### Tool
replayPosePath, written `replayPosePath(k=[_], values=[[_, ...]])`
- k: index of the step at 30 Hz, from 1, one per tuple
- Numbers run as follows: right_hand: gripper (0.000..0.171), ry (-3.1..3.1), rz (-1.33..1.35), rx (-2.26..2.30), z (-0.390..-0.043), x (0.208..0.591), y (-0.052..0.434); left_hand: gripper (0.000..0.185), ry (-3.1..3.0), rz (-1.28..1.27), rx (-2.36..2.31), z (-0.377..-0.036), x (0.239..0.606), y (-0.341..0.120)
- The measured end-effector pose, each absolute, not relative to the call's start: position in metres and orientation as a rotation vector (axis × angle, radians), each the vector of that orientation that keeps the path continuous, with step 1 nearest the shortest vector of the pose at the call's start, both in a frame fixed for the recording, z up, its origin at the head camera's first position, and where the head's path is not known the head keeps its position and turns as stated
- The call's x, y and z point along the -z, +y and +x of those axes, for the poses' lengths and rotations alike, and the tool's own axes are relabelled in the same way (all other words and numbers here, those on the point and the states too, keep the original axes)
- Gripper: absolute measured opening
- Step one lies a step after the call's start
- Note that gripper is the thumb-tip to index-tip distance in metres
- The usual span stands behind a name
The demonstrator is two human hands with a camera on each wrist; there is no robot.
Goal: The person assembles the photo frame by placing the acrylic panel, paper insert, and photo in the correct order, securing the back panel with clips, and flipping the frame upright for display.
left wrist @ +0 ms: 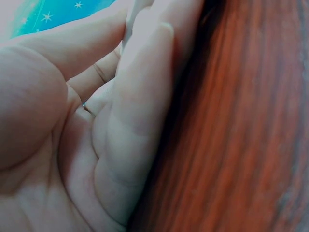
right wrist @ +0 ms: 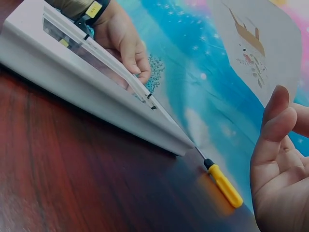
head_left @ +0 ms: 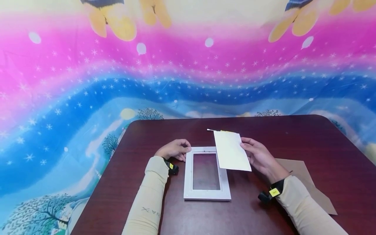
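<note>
A white picture frame point(head_left: 208, 195) lies on the table, its inner clips showing in the right wrist view. My left hand point(head_left: 174, 150) grips its upper left corner, thumb over the edge and fingers bent beside it. Between thumb and fingers, my right hand point(head_left: 259, 156) pinches the right edge of a white picture sheet point(head_left: 232, 150). The sheet is tilted above the frame and overlaps its upper right corner in the head view. Its far face carries a small printed drawing with brown and green parts, seen in the right wrist view.
A screwdriver point(right wrist: 224, 186) with a yellow handle lies just beyond the frame, mostly hidden by the sheet in the head view. Brown backing board point(head_left: 296, 166) rests on the dark wooden table point(head_left: 141, 137), partly under my right forearm. A patterned cloth point(head_left: 188, 65) hangs behind.
</note>
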State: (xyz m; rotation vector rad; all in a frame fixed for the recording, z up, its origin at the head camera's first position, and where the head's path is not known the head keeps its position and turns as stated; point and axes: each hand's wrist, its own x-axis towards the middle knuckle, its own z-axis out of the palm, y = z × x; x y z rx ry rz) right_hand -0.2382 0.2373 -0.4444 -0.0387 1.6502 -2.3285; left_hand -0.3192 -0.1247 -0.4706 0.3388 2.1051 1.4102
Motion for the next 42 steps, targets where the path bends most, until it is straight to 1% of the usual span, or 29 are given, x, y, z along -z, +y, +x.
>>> replayPosePath(k=[4,11,16,35,42], values=[[0.034,1.659,-0.035,2.312,-0.238,0.446,0.233,0.019,2.104,0.343,-1.405,-0.318,0.469,-0.124],[0.048,1.732,-0.026,2.258,-0.239,0.449,0.223,0.019,2.092,0.338,-1.421,-0.318,0.468,-0.124],[0.052,1.758,-0.027,2.226,-0.238,0.451,0.218,0.019,2.085,0.340,-1.424,-0.319,0.469,-0.125],[0.047,1.742,-0.051,2.199,-0.239,0.454,0.199,0.019,2.059,0.352,-1.447,-0.320,0.470,-0.125],[0.042,1.736,-0.050,2.194,-0.238,0.454,0.196,0.021,2.069,0.349,-1.438,-0.318,0.467,-0.125]])
